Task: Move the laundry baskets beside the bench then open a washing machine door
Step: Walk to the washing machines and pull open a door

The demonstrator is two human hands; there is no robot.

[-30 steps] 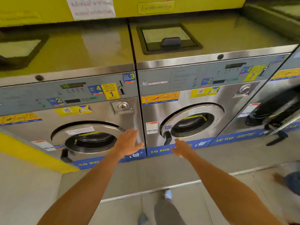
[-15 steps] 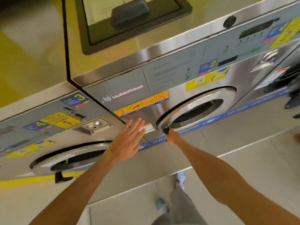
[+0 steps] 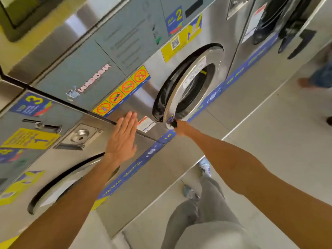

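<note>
Right hand (image 3: 181,127) gripped black handle (image 3: 173,123) of round door (image 3: 190,90), door ajar from washing machine (image 3: 125,51). Left hand (image 3: 124,136) flat, fingers spread-free, left of door.

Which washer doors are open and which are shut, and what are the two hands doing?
Middle washer door: pulled a little open, dark gap along its upper-left edge.
Left washer door: shut.
Far right washer door: swung open.
Right hand: closed on the middle door's black handle.
Left hand: open and flat, fingers together, near the steel front, holding nothing.
</note>
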